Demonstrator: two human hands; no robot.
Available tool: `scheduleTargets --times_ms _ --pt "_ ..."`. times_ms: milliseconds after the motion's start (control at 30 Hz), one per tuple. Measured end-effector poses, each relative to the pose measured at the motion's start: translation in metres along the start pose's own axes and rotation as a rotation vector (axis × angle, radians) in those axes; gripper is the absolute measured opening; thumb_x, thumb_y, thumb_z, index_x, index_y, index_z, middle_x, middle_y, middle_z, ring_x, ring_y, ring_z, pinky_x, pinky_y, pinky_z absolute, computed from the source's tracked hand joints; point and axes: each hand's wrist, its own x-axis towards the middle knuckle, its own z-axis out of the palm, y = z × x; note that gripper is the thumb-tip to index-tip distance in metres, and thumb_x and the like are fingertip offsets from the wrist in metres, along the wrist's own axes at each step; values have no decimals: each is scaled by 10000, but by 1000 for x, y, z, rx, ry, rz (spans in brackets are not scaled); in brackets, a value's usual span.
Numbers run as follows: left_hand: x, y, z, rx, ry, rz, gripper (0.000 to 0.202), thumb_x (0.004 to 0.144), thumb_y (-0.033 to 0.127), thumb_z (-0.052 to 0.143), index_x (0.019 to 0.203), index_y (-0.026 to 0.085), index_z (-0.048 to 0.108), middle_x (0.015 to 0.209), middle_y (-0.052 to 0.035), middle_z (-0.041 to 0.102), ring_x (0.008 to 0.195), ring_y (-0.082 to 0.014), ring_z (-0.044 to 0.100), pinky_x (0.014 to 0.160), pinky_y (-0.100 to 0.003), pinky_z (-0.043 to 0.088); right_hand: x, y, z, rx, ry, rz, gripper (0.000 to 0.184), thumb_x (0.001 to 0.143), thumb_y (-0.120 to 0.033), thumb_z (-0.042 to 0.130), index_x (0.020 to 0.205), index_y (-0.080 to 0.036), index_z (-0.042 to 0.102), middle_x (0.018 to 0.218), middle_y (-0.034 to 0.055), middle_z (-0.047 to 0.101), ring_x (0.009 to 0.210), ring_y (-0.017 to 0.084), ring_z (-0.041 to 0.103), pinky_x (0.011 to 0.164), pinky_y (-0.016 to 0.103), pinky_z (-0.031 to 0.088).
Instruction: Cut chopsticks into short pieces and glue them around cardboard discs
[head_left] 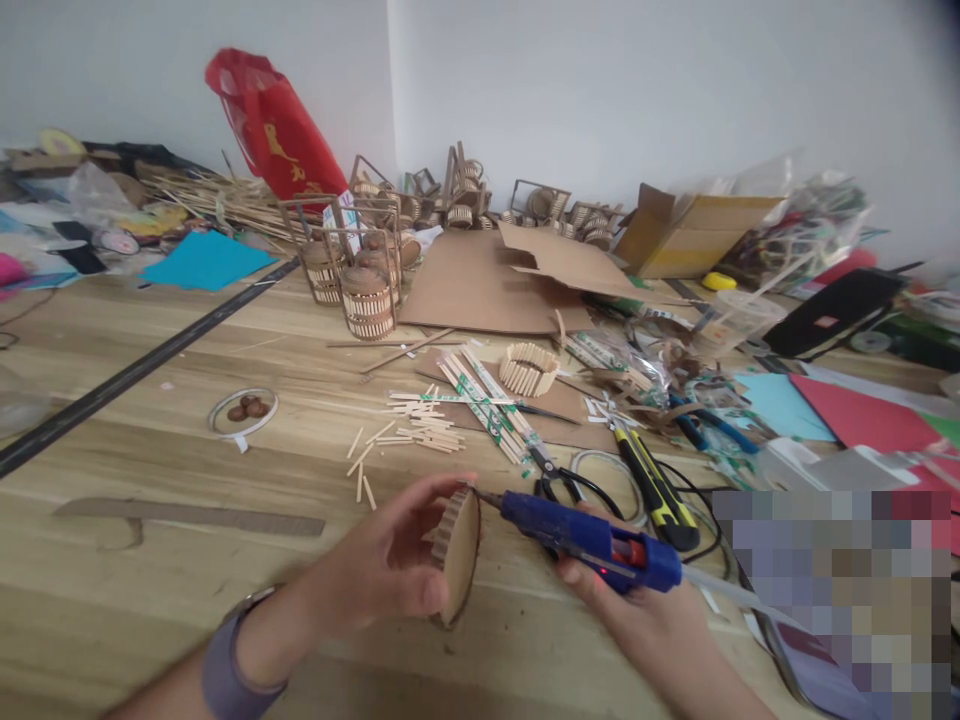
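Note:
Between the thumb and fingers of my left hand [390,560] a round cardboard disc [462,560] is held on edge, with a ribbed cardboard strip along its rim. My right hand [637,610] is wrapped round a blue hot glue gun [577,535]. The gun's nozzle points left and meets or nearly touches the top of the disc's rim. Short wooden sticks [427,430] lie scattered beyond my hands. A ring of sticks [529,370] stands on the table behind paper-wrapped chopsticks [487,400].
Black-handled scissors [559,480] and a yellow-black utility knife [656,490] lie near the glue gun. Farther back are cardboard sheets [480,280] and small stick-sided baskets [367,300]. A white ring [244,412] holds several brown balls at left, above a cardboard strip [225,517].

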Motion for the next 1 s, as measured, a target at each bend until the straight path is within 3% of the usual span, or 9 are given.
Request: scheduleTargets --times_ms 300,567,767,933,1000 --pt "0 4 -1 -29 -16 -23 746 716 568 766 1359 311 490 1431 -109 489 1177 -330 569 959 -451 459 6 -2 0 -36 -26 -122 386 780 -592 583 578 -267 631 579 21 642 542 219 628 501 302 528" --pt "0 1 0 -19 16 -22 780 665 547 813 1341 320 498 1436 -111 476 1173 -342 570 935 -456 477 2 7 6 9 -5 -43 351 771 -563 595 660 -250 705 618 22 690 568 225 644 532 301 543" --pt "0 4 0 6 46 -32 824 636 545 834 1345 297 494 1402 -126 489 1163 -342 564 903 -435 491 3 3 4 53 12 99 375 745 -592 619 755 -244 759 650 6 716 636 229 656 598 296 552" --pt "1 9 -1 75 72 70 782 638 600 806 1306 310 522 1304 -101 551 1176 -335 539 901 -411 477 12 -2 -5 109 -149 71 398 805 -569 592 646 -219 699 629 14 674 606 175 597 586 267 516" --pt "1 9 -1 73 73 101 771 642 603 801 1306 334 514 1264 -81 570 1147 -306 553 912 -394 461 13 -1 -5 184 -226 143 430 798 -599 596 657 -200 673 654 18 669 583 148 570 556 247 486"
